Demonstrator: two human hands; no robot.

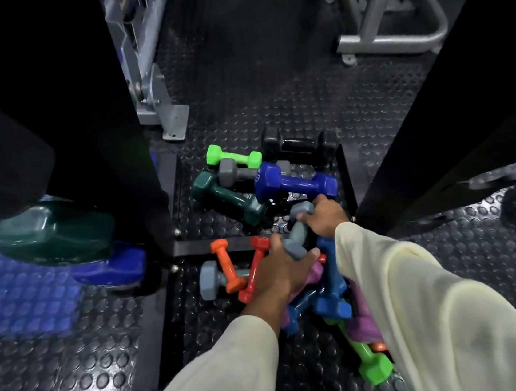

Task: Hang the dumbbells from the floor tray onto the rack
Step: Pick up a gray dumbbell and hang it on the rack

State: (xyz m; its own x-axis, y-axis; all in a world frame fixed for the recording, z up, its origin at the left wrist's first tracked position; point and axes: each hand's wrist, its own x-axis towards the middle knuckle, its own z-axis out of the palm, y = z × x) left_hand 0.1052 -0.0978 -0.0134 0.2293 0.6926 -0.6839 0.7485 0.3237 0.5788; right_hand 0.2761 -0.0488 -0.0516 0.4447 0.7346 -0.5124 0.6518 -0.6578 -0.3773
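A grey dumbbell (296, 230) lies tilted in the pile on the black floor tray (346, 175). My right hand (325, 216) grips its handle near the upper head. My left hand (280, 271) curls round its lower head, thumb on the right side. Loose in the tray lie a blue dumbbell (294, 184), a dark green one (228, 198), a bright green one (233, 158), a black one (292, 143), plus orange (226, 265) and red (256, 264) ones. My sleeves cover part of the pile. The rack's black uprights (103, 123) stand on both sides.
A dark green dumbbell (55, 234) and a blue one (112, 266) hang on the rack at the left. Blue (330, 290), purple (362, 321) and green (369, 362) dumbbells crowd the near tray. Grey machine frames (154, 88) stand behind on the studded rubber floor.
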